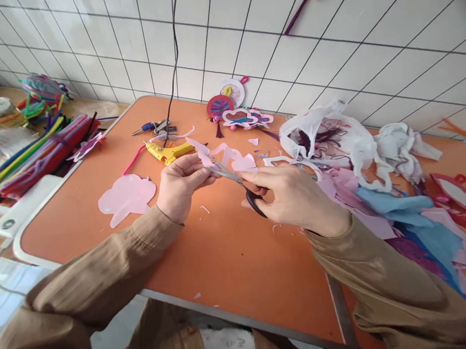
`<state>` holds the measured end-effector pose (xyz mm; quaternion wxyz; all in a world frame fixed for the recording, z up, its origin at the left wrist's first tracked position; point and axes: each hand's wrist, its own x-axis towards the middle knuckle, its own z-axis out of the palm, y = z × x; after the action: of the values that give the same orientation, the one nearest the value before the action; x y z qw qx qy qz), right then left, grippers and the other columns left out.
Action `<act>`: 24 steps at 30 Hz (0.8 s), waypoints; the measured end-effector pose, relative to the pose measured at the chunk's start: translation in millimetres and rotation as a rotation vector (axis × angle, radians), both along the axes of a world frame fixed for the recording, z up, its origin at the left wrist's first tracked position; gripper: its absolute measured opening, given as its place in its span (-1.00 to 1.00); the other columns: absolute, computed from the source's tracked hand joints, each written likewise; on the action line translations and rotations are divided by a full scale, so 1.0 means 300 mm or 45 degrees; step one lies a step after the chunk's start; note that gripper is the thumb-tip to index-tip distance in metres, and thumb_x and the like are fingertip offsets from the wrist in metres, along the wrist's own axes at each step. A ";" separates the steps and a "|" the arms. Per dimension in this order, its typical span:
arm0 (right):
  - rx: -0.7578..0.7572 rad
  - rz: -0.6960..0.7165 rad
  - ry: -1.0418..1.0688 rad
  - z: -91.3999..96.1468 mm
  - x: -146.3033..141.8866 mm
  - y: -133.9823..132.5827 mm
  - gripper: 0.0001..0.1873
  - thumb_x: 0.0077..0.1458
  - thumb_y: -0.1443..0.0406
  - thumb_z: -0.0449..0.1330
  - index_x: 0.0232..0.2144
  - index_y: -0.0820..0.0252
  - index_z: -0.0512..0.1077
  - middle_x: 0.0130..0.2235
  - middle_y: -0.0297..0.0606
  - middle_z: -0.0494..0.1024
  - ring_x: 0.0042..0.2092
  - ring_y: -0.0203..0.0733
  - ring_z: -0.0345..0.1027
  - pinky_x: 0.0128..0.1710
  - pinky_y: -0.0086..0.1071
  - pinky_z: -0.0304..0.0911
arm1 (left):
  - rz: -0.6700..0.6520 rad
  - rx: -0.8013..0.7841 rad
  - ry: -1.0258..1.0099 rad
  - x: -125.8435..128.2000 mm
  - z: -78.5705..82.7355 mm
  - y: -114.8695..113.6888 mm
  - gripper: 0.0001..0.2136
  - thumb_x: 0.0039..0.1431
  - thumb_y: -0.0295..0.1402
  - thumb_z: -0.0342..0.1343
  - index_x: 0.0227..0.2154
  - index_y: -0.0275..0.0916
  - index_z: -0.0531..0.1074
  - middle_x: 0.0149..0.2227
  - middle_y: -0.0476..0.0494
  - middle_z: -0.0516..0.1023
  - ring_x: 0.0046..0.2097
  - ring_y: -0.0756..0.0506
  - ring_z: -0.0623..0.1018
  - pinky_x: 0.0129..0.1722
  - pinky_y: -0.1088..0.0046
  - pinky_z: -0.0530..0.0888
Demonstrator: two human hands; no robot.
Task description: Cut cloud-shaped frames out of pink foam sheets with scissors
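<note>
My left hand [184, 184] pinches a small piece of pink paper [200, 151] above the orange table. In my right hand [297, 192] is a pair of scissors [254, 201] with black handles, its fingers wrapped round them. The blades point left and meet the pink piece close to my left fingertips. Just behind the blades lie more pink scraps [243, 162]. Left of my left hand, a pink cloud-shaped cutout [128, 198] rests flat on the table. A yellow glue gun [169, 151] lies behind my left hand.
Pink and blue sheets [398, 207] and a white plastic bag [323, 126] crowd the right side. Finished-looking ornaments [220, 107] lean by the tiled wall. Keys [160, 127] lie beside a hanging black cord [175, 42]. Colourful pipe cleaners [43, 153] fill the far left.
</note>
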<state>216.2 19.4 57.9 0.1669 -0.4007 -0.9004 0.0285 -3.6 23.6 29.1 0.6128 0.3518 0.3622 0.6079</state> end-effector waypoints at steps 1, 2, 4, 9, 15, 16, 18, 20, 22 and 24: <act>0.005 -0.009 0.000 -0.002 -0.002 -0.001 -0.88 0.14 0.33 0.22 -0.27 0.13 0.55 -0.46 -0.32 0.50 -0.40 -0.14 0.33 -0.33 -0.27 0.16 | -0.003 -0.002 0.008 0.000 -0.001 -0.001 -0.65 -0.25 -0.36 0.57 -0.34 -0.27 0.63 -0.40 -0.07 0.70 -0.35 -0.05 0.69 -0.26 0.45 0.64; 0.017 -0.017 -0.014 -0.004 -0.004 -0.002 -0.87 0.14 0.33 0.22 -0.25 0.12 0.55 -0.44 -0.31 0.52 -0.39 -0.14 0.35 -0.33 -0.27 0.17 | -0.009 -0.004 0.016 0.000 -0.003 -0.002 -0.64 -0.25 -0.35 0.57 -0.34 -0.27 0.62 -0.40 -0.08 0.70 -0.35 -0.06 0.70 -0.25 0.44 0.64; 0.034 -0.033 -0.027 -0.006 -0.006 -0.006 -0.83 0.14 0.34 0.22 -0.20 0.12 0.56 -0.40 -0.28 0.57 -0.37 -0.12 0.39 -0.31 -0.26 0.19 | -0.023 -0.005 0.030 -0.002 -0.007 -0.003 -0.63 -0.22 -0.32 0.57 -0.32 -0.27 0.62 -0.39 -0.09 0.71 -0.32 -0.08 0.71 -0.23 0.42 0.64; 0.055 -0.083 -0.066 0.001 -0.006 -0.020 -0.75 0.15 0.34 0.23 -0.12 0.13 0.59 -0.39 -0.29 0.60 -0.35 -0.09 0.44 -0.31 -0.25 0.19 | 0.017 0.033 0.054 -0.005 -0.017 0.000 -0.65 -0.20 -0.31 0.55 -0.31 -0.25 0.64 -0.35 -0.11 0.72 -0.32 -0.08 0.71 -0.25 0.43 0.63; -0.003 -0.117 -0.075 0.014 -0.010 -0.034 -0.61 0.16 0.34 0.25 0.05 0.15 0.59 -0.23 -0.19 0.69 -0.28 -0.04 0.51 -0.30 -0.24 0.26 | 0.050 0.095 0.146 -0.003 -0.015 0.005 -0.69 -0.18 -0.37 0.51 -0.28 -0.24 0.67 -0.40 -0.09 0.71 -0.36 -0.07 0.68 -0.33 0.46 0.59; -0.007 -0.131 -0.088 0.017 -0.009 -0.036 -0.61 0.15 0.34 0.25 0.05 0.14 0.60 -0.26 -0.20 0.68 -0.29 -0.05 0.50 -0.30 -0.24 0.26 | 0.063 0.098 0.160 -0.004 -0.013 0.005 -0.68 -0.17 -0.37 0.51 -0.27 -0.24 0.67 -0.40 -0.09 0.71 -0.36 -0.07 0.68 -0.34 0.46 0.58; 0.017 -0.147 -0.105 0.024 -0.007 -0.039 -0.62 0.14 0.33 0.27 0.03 0.13 0.61 -0.33 -0.24 0.65 -0.34 -0.08 0.45 -0.33 -0.26 0.23 | 0.092 0.100 0.175 -0.007 -0.009 0.006 -0.67 -0.14 -0.37 0.50 -0.24 -0.24 0.67 -0.38 -0.10 0.72 -0.35 -0.08 0.68 -0.33 0.45 0.58; 0.050 -0.149 -0.114 0.028 -0.005 -0.039 -0.66 0.12 0.31 0.28 -0.03 0.12 0.63 -0.37 -0.27 0.63 -0.37 -0.09 0.43 -0.36 -0.26 0.21 | 0.106 0.107 0.182 -0.010 -0.006 0.007 -0.67 -0.13 -0.36 0.50 -0.22 -0.25 0.66 -0.36 -0.11 0.72 -0.35 -0.07 0.67 -0.32 0.44 0.58; 0.061 -0.139 -0.110 0.026 -0.003 -0.037 -0.68 0.11 0.30 0.30 -0.06 0.13 0.64 -0.38 -0.26 0.62 -0.39 -0.09 0.43 -0.39 -0.26 0.20 | 0.095 0.128 0.192 -0.012 -0.006 0.008 -0.67 -0.12 -0.36 0.50 -0.22 -0.26 0.66 -0.38 -0.10 0.71 -0.36 -0.07 0.67 -0.33 0.43 0.58; 0.045 -0.142 -0.099 0.021 -0.003 -0.035 -0.62 0.10 0.32 0.30 -0.01 0.12 0.63 -0.35 -0.25 0.65 -0.35 -0.06 0.48 -0.37 -0.26 0.23 | 0.077 0.157 0.202 -0.012 -0.010 0.009 -0.65 -0.12 -0.37 0.49 -0.21 -0.26 0.65 -0.39 -0.09 0.70 -0.37 -0.08 0.67 -0.35 0.43 0.57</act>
<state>215.4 8.8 64.0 0.1402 -0.4481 -0.8828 -0.0125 -7.3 26.4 26.0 0.5408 0.4246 0.3819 0.6176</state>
